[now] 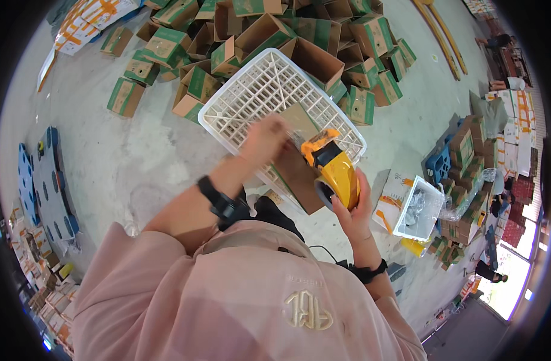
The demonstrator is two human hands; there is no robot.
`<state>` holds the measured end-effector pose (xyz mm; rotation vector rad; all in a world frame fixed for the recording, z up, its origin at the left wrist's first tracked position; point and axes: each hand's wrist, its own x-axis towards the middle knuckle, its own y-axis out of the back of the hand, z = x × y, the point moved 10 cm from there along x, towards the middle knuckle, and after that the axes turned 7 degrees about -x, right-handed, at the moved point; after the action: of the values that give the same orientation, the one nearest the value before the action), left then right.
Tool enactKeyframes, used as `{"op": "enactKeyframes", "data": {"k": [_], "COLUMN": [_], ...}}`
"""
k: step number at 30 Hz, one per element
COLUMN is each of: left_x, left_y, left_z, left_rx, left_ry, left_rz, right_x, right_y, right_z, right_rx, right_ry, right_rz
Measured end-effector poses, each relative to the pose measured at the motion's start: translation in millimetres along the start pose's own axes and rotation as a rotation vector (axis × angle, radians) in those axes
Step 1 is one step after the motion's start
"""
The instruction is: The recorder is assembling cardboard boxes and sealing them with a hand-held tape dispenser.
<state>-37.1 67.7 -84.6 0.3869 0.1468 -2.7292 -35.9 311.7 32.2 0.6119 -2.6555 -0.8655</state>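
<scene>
Beside brown carton (pixel 301 183), right fingers (pixel 364 189) grip yellow-black tape dispenser (pixel 340 177); left fingers (pixel 278 129) blurred, unclear.

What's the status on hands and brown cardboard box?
Right hand gripping yellow tape dispenser; left hand blurred at box, contact unclear; box over white lattice plastic crate; dispenser partly hiding box.

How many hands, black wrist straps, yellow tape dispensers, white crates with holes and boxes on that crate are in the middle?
Hands: 2 (left hand, right hand)
Black wrist straps: 2
Yellow tape dispenser: 1
White crate: 1
Cardboard box: 1
Total: 7
</scene>
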Motion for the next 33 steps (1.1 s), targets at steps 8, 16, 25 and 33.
{"op": "enactKeyframes", "data": {"k": [8,16,25,33], "left_x": [78.6,82.0,28.2,28.2], "left_y": [80.8,43.1,-6.1,2.6], "left_z": [35.3,-118.5,-19.1,-15.6], "left_rx": [-0.039,0.643,0.667,0.611], "left_ry": [0.035,0.125,0.029,0.049], "left_rz": [-0.019,-0.225,-0.371,-0.331], "right_x": [34.3,45.3,8.4,-144.6], "right_y": [-35.5,-45.6,-21.7,2.7], "right_z": [-28.9,-37.1,-24.6,91.6], "right_rx": [-0.493,-0.56,-0.597,-0.701], "right_ry": [0.07,0.084,0.023,-0.208], "right_rz": [-0.173,-0.223,-0.263,-0.599]}}
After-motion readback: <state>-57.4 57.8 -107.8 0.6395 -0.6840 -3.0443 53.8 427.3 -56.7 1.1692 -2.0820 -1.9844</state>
